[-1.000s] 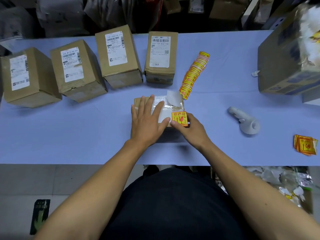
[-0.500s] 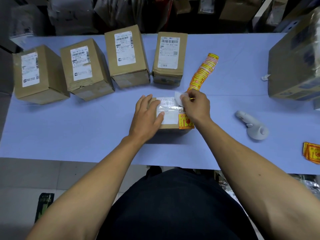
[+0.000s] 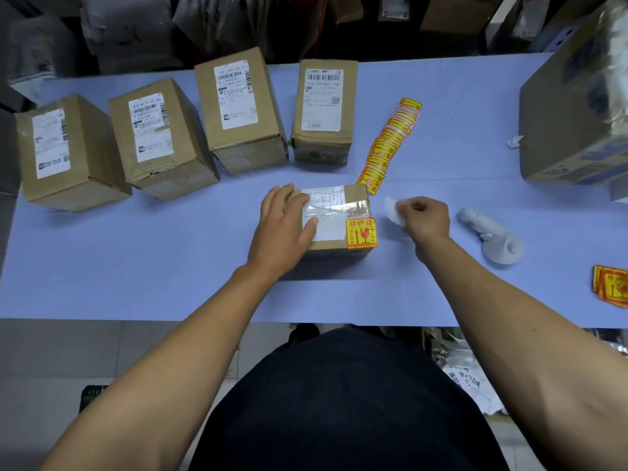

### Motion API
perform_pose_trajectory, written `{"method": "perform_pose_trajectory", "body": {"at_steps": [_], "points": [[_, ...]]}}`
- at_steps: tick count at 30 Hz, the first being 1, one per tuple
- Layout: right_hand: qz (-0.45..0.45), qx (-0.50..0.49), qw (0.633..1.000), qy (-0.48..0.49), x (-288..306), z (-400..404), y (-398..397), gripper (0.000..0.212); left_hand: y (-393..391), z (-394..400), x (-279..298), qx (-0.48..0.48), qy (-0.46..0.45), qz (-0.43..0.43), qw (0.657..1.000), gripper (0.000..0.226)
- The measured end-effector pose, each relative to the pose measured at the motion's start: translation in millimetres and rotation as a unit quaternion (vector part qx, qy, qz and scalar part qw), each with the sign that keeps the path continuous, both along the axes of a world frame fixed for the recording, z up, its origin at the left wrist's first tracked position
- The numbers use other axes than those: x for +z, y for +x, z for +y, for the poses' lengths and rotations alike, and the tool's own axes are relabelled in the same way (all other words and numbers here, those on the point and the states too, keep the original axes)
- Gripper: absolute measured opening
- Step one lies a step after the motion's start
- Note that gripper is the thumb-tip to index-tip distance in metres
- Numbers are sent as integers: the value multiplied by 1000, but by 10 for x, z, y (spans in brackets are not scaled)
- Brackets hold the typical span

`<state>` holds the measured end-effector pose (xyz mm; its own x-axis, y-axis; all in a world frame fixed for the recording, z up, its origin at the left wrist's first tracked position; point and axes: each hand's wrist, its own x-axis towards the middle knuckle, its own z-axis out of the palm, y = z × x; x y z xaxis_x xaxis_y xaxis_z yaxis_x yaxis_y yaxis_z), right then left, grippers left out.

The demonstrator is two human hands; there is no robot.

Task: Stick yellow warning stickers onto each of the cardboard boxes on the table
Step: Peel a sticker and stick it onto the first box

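Observation:
A small cardboard box [image 3: 353,202] lies in the middle of the blue table [image 3: 136,266], with a yellow warning sticker [image 3: 361,233] on its near right corner. My left hand [image 3: 283,229] rests flat on the box's left part, fingers straight. To the right of the box, my right hand [image 3: 424,219] pinches a white backing paper [image 3: 392,209] above the table. A strip of yellow stickers [image 3: 390,141] lies behind the box. Several taller boxes stand in a row at the back, among them one [image 3: 324,110] straight behind and one [image 3: 238,110] to its left.
A white handheld scanner [image 3: 492,236] lies right of my right hand. A small pile of yellow stickers [image 3: 611,288] sits at the right edge. A large cardboard box [image 3: 577,107] stands at the far right. The table's near edge runs just below my forearms.
My right hand has lifted the white backing paper off the box top and carried it to the right. The yellow sticker stays on the box. My left hand stays on the box.

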<state>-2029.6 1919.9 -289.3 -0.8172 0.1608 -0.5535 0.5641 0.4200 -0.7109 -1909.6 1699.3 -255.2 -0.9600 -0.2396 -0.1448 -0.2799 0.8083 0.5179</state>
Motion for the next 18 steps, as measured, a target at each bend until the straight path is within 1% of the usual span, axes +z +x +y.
{"method": "perform_pose_trajectory", "body": {"at_steps": [4,7,9,10,12,14,15,16,18], "points": [[-35,44,997,54,-124,116,102,12,13,-8,-20,-5,-6,0,1000,45],[-65,116,986,97,-130,161,120,41,3,-10,-35,-8,-8,0,1000,45],[-36,188,969,156,-79,145,123,55,7,-16,-43,-5,1,6,1000,47],[-5,206,963,174,-35,110,132,57,13,-21,-48,8,16,12,1000,50],[65,204,965,153,86,-10,187,57,31,-38,-66,78,68,25,994,60],[118,215,965,89,175,-158,273,56,49,-60,-90,188,155,16,970,70],[120,230,964,55,206,-240,324,58,54,-74,-108,242,213,1,946,74],[102,236,966,17,221,-316,369,60,53,-85,-126,289,277,-17,916,78],[26,201,976,-83,221,-442,430,61,53,-91,-178,349,384,-53,853,83]]}}
